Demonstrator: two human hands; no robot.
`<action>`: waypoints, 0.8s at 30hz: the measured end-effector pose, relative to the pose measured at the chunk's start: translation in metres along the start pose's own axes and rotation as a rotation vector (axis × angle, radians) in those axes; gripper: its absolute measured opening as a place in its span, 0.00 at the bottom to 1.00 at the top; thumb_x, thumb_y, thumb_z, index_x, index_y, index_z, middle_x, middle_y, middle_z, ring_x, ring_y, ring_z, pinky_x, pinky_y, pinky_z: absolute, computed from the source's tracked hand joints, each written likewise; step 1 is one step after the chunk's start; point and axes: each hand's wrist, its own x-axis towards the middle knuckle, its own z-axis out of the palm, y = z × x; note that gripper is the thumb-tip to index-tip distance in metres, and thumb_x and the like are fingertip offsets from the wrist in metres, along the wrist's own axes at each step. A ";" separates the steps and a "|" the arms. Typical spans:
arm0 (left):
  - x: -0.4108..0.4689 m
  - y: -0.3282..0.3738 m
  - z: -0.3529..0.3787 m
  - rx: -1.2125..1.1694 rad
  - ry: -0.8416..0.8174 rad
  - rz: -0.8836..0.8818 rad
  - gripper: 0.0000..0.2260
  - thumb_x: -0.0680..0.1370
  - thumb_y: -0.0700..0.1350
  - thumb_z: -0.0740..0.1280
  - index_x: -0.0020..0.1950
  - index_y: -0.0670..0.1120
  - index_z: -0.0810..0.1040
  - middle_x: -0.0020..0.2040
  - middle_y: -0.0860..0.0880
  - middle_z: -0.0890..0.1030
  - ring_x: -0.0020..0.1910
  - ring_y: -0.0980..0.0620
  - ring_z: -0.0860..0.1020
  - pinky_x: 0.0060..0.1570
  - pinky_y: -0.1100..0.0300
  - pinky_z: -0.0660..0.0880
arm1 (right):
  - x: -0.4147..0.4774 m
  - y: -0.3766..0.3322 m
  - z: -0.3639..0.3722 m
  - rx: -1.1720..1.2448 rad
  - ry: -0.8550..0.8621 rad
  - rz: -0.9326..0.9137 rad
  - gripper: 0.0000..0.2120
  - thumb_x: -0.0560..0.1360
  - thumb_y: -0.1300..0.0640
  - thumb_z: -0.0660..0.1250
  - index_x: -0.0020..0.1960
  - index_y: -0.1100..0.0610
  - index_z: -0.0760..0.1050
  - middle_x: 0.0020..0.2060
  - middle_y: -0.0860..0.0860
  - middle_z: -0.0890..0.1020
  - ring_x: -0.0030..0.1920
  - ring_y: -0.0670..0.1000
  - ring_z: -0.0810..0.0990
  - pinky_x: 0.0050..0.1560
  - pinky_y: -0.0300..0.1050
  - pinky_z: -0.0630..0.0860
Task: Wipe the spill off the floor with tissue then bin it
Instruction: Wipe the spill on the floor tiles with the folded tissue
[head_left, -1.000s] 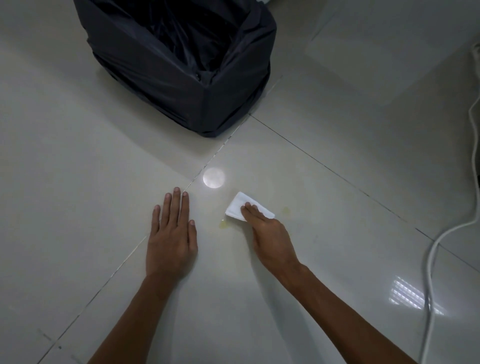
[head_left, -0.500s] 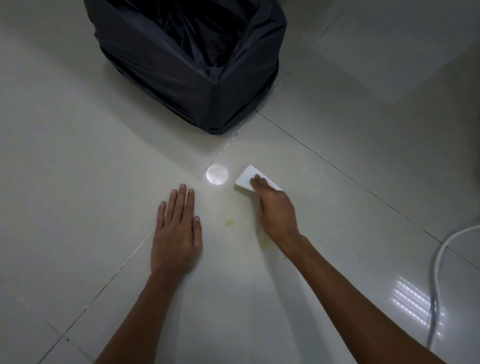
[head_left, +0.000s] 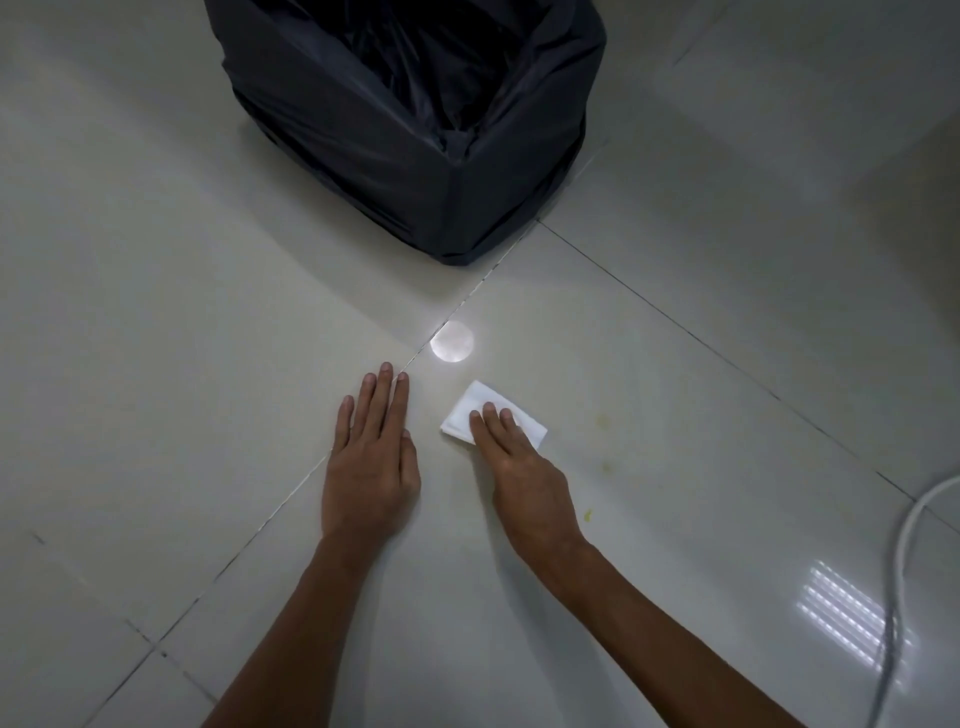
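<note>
A folded white tissue (head_left: 467, 410) lies flat on the pale tiled floor (head_left: 156, 338). My right hand (head_left: 524, 478) presses down on it with the fingertips on top. My left hand (head_left: 371, 457) rests flat on the floor just left of the tissue, fingers together, holding nothing. Faint yellowish spill marks (head_left: 605, 457) remain on the tile to the right of my right hand, with a small yellow spot (head_left: 588, 515) nearer my wrist. A bin lined with a black bag (head_left: 415, 156) stands open at the top centre, beyond both hands.
A round bright light reflection (head_left: 452, 340) shows on the floor between the tissue and the bin. A white cable (head_left: 904, 571) curves along the floor at the right edge. Dark grout lines cross near the bin's corner.
My right hand has slid the tissue back toward me and leftward, over the place where a yellow drop lay. The left hand stayed put.
</note>
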 end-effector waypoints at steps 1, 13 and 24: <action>0.000 0.000 0.000 -0.002 -0.001 0.002 0.29 0.82 0.42 0.52 0.84 0.46 0.54 0.85 0.48 0.55 0.84 0.50 0.52 0.82 0.48 0.53 | -0.001 -0.001 0.000 -0.034 0.001 -0.023 0.39 0.61 0.80 0.61 0.70 0.62 0.74 0.70 0.57 0.76 0.66 0.58 0.78 0.25 0.39 0.75; 0.000 -0.002 0.002 -0.009 -0.004 0.003 0.28 0.82 0.42 0.53 0.84 0.46 0.55 0.85 0.49 0.55 0.84 0.51 0.51 0.82 0.49 0.53 | -0.025 -0.003 -0.005 -0.175 0.057 -0.209 0.27 0.70 0.71 0.57 0.67 0.62 0.78 0.66 0.56 0.80 0.65 0.55 0.79 0.47 0.40 0.81; 0.001 -0.004 0.003 0.028 -0.034 0.028 0.29 0.82 0.43 0.53 0.84 0.45 0.53 0.85 0.46 0.54 0.84 0.49 0.51 0.82 0.47 0.52 | -0.046 0.012 -0.008 0.510 0.036 -0.031 0.33 0.70 0.74 0.59 0.70 0.53 0.76 0.70 0.47 0.74 0.72 0.44 0.70 0.68 0.40 0.72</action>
